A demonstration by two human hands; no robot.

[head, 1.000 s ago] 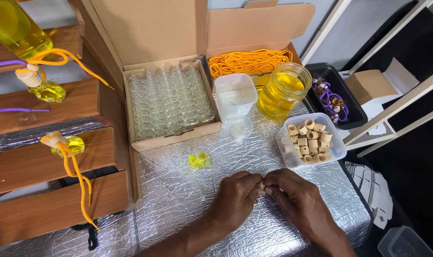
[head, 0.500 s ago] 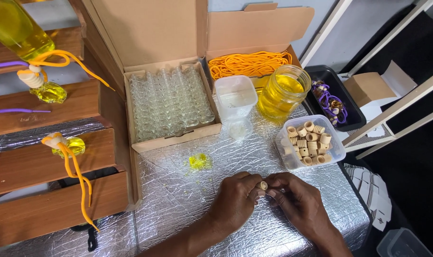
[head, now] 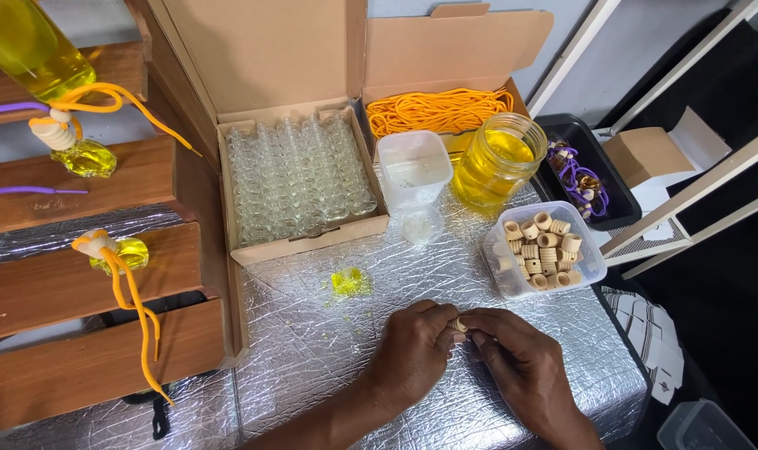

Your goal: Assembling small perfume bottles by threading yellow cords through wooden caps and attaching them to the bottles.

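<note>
Two bare hands meet low in the middle of the crinkled silver foil table cover (head: pixel 312 367), the left hand (head: pixel 412 354) and the right hand (head: pixel 521 367) pressed fingertip to fingertip around a small ridged wooden cap (head: pixel 459 324), of which only a pale sliver shows between the thumbs; both hands pinch it, and whatever else they may hold is hidden under the curled fingers. Just beyond them lies a little yellow-filled glass vial (head: pixel 350 282) on the foil, too small to make out in detail. Near the right hand stands a clear plastic tub of wooden caps (head: pixel 546 248), and behind it a glass jar of yellow liquid (head: pixel 496 160) beside an empty clear square container (head: pixel 412 171). An open cardboard box of empty glass vials (head: pixel 300 179) sits further back, next to a second box holding orange cord (head: pixel 437 110). At the left, brown wooden steps (head: pixel 87 283) carry a yellow vial tied with orange cord (head: pixel 120 254); a large bottle at the top corner is cut off by the edge
</note>
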